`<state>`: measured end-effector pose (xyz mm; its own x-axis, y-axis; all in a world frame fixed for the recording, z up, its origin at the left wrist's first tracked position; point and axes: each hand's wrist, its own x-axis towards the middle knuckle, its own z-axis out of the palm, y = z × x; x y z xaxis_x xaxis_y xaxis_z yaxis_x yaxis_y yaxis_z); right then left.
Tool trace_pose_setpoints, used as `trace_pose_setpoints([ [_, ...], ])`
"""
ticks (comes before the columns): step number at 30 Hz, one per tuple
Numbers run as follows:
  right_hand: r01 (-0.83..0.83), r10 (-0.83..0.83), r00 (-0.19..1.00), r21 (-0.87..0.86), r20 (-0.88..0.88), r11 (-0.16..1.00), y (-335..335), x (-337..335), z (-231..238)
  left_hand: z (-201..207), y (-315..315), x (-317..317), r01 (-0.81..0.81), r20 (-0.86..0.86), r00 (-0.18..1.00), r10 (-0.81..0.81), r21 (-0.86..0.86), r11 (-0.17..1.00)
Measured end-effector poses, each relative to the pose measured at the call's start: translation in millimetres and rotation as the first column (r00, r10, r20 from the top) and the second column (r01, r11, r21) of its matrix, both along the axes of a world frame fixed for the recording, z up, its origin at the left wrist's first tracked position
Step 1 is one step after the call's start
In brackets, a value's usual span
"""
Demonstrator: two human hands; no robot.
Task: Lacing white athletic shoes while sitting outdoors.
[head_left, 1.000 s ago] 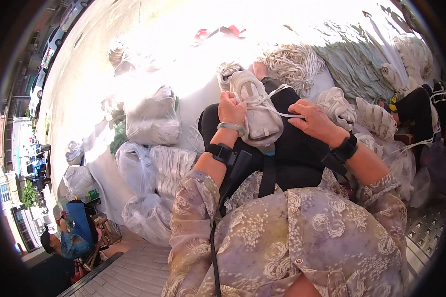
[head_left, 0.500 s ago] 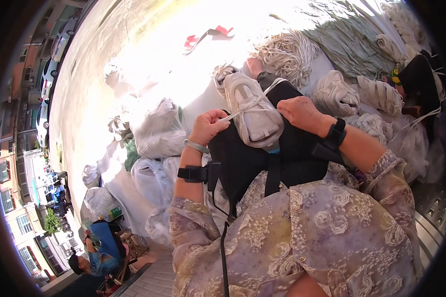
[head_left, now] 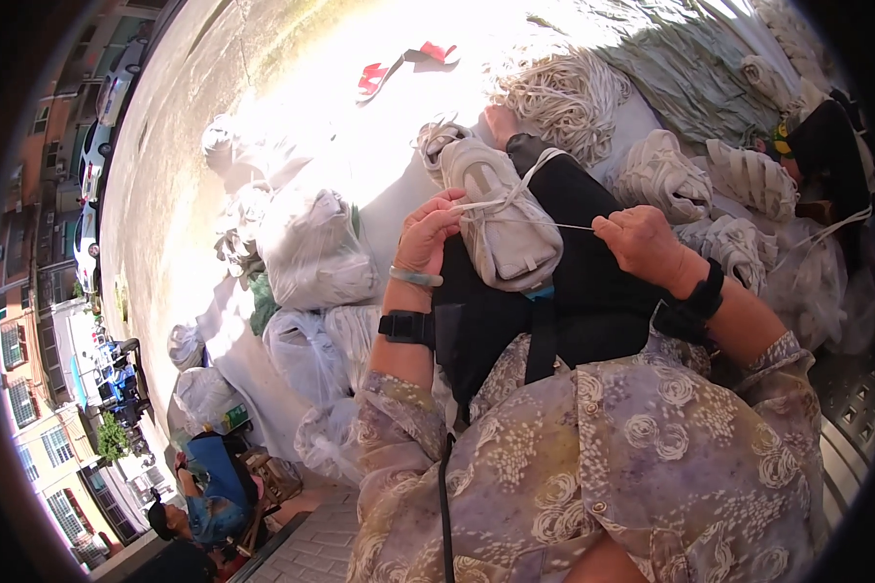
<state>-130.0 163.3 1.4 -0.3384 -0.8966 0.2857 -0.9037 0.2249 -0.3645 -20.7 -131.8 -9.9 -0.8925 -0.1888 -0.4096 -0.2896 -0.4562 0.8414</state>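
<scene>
A white sneaker [head_left: 525,255] rests on the black cloth over my lap, its toe pointing toward me. White shoelaces [head_left: 496,206] cross over its upper, and one loop lies to the right on the dark cloth. At the sneaker's left edge, my left hand [head_left: 430,233] is closed, pinching the lace with its fingertips. My right hand [head_left: 642,245] is a closed fist off to the right of the shoe. From it a thin white strand of lace runs taut back across the sneaker.
Bundled white shoes [head_left: 661,180] lie at the right, near a heap of white laces [head_left: 569,102]. Plastic bags [head_left: 321,257] stand to the left. Red-and-black sandals [head_left: 405,68] lie on the sunlit ground ahead. A person in blue [head_left: 214,510] sits at the lower left.
My right hand has moved right, away from the sneaker, drawing a strand of lace taut. My left hand has come up and right, against the shoe's edge.
</scene>
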Motion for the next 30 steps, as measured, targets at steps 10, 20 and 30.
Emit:
trace_pose_setpoints([
  [10, 0.259, -0.277, 0.938, -0.108, -0.21, 0.96, 83, -32, 36, -44, 18, -6, 0.022, 0.049, 0.999, 0.012, -0.64, 0.768],
  [20, -0.046, -0.053, 0.866, 0.185, 0.497, 0.982, 65, -5, 38, -47, 26, 5, -0.134, -0.016, 0.986, 0.167, -0.671, 0.73],
  [30, 0.037, -0.072, 0.956, 0.128, 0.283, 0.991, -103, -5, -14, -25, 49, -16, -0.158, -0.164, 0.986, -0.032, -0.977, 0.143],
])
